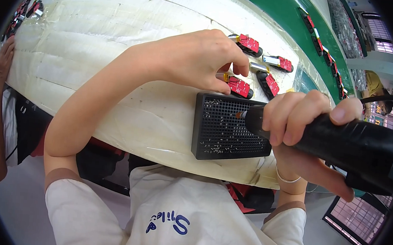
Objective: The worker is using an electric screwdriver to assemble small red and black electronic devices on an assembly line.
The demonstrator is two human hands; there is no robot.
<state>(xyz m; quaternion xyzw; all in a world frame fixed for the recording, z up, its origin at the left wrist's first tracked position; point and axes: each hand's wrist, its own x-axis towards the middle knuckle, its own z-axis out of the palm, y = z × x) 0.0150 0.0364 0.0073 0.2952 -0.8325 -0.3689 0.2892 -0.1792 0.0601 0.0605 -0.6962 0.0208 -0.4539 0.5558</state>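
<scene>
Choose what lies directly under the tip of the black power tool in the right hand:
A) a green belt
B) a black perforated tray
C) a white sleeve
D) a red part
B: the black power tool in the right hand points its tip onto the black perforated tray.

One view only — a wide fisheye worn on the person's head, looking steeply down and slightly forward over their own chest. It sits close: the left hand (pixel 196 59) and right hand (pixel 306 121) fill the middle, forearms entering from the lower edge. The pale wrapped table (pixel 97 38) curves across the far half — its straight edges bend toward the dark round rim.
</scene>
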